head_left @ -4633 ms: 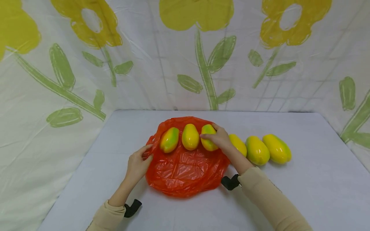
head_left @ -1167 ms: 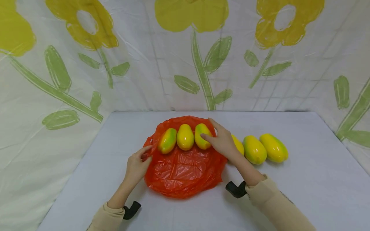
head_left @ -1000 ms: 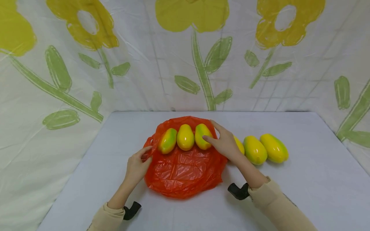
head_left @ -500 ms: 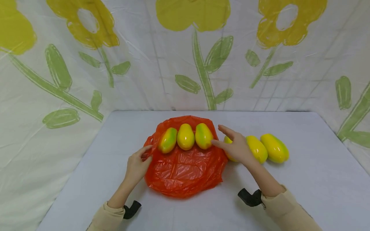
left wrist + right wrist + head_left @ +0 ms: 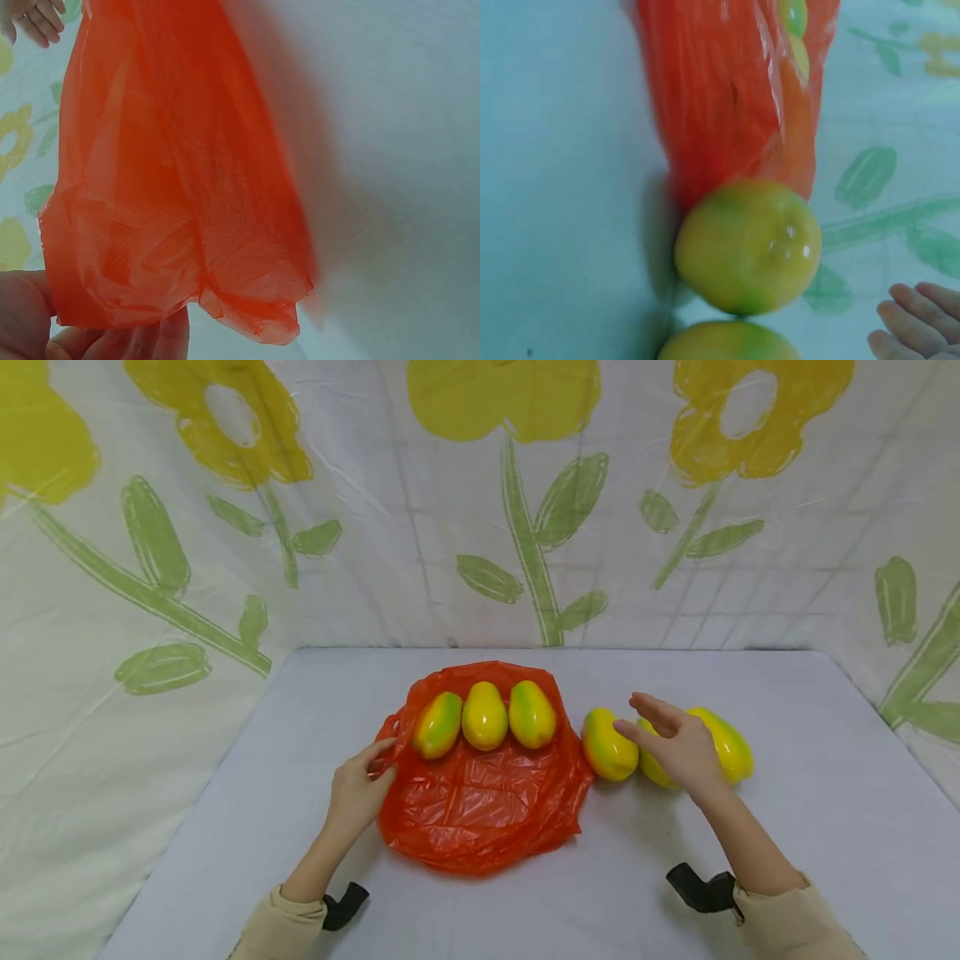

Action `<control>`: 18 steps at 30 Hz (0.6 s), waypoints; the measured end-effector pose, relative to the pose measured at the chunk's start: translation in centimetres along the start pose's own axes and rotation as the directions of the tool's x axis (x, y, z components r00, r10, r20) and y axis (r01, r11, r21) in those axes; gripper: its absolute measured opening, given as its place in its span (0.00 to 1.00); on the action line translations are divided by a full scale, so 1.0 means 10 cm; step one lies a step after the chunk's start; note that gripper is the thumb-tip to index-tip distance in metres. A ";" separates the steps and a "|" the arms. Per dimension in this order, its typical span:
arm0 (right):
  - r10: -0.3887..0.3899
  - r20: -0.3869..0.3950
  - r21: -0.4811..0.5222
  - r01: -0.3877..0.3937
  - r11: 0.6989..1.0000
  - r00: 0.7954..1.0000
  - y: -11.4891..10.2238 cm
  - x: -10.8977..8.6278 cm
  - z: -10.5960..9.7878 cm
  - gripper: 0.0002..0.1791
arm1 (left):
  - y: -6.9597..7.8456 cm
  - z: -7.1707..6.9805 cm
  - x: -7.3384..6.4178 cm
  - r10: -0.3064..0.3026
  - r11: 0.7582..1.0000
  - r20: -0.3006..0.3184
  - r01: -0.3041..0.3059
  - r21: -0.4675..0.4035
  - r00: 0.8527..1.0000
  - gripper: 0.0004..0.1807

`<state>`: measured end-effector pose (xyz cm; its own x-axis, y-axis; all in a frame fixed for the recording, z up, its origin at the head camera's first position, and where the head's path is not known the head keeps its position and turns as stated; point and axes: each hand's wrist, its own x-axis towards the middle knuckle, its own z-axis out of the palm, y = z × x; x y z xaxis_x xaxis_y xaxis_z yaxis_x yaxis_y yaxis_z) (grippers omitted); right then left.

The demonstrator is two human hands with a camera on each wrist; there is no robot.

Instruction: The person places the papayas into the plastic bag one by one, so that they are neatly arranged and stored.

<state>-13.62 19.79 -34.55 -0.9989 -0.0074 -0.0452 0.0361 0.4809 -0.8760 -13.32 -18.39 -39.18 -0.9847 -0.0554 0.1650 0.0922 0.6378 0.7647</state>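
A red plastic bag (image 5: 480,802) lies spread with its mouth facing up, and three glossy yellow-green papayas (image 5: 484,717) sit in a row inside it. My left hand (image 5: 358,787) pinches the bag's left edge; in the left wrist view the thumb and the fingers (image 5: 174,334) lie on either side of the film (image 5: 172,165). To the right of the bag, three more papayas (image 5: 607,747) rest in a row on the table. Over these hovers my right hand (image 5: 681,750), fingers loosely extended and holding nothing, partly hiding the middle and far-right (image 5: 727,747) ones.
The table (image 5: 480,910) has a pale cover. Behind it hangs a white cloth (image 5: 360,577) printed with yellow flowers and green leaves. A black fitting (image 5: 701,887) sticks out at the right wrist, another (image 5: 345,906) at the left.
My right hand has let go of the third papaya, now standing in the bag, and has moved right over the papayas outside. The left hand keeps its place at the bag's edge.
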 end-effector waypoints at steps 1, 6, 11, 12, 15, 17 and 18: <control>0.006 -0.008 -0.004 -0.006 1.000 1.000 0.01 -0.01 -0.03 0.40 | 0.00 0.00 0.00 -0.004 1.000 0.000 0.004 0.001 1.000 0.20; 0.033 -0.008 -0.008 -0.033 0.999 0.999 0.07 -0.04 -0.13 0.41 | -0.01 0.00 0.00 -0.009 1.000 0.001 0.009 0.008 1.000 0.20; 0.033 -0.027 -0.010 -0.033 0.999 0.999 0.13 -0.07 -0.20 0.40 | -0.01 0.01 0.01 0.001 1.000 0.005 -0.001 0.002 1.000 0.20; 0.030 -0.037 -0.013 -0.030 0.999 0.999 0.15 -0.07 -0.21 0.39 | -0.01 0.02 0.01 0.002 1.000 0.006 -0.002 0.000 1.000 0.20; 0.014 -0.054 -0.005 -0.014 1.000 0.998 0.19 -0.07 -0.25 0.38 | -0.02 0.02 0.01 0.002 1.000 0.006 -0.002 0.002 1.000 0.20; 0.009 -0.057 0.005 -0.009 1.000 0.998 0.22 -0.07 -0.27 0.38 | -0.02 0.02 0.02 0.002 1.000 0.006 -0.002 0.004 1.000 0.19; 0.010 -0.060 0.006 -0.009 1.000 0.998 0.23 -0.07 -0.28 0.38 | -0.03 0.02 0.02 0.002 1.000 0.007 -0.002 0.005 1.000 0.19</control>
<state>-12.87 23.35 -35.25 -0.9984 0.0499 -0.0249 0.0457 0.4756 -0.8784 -13.53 -18.38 -39.50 -0.9856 -0.0482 0.1622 0.0938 0.6421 0.7609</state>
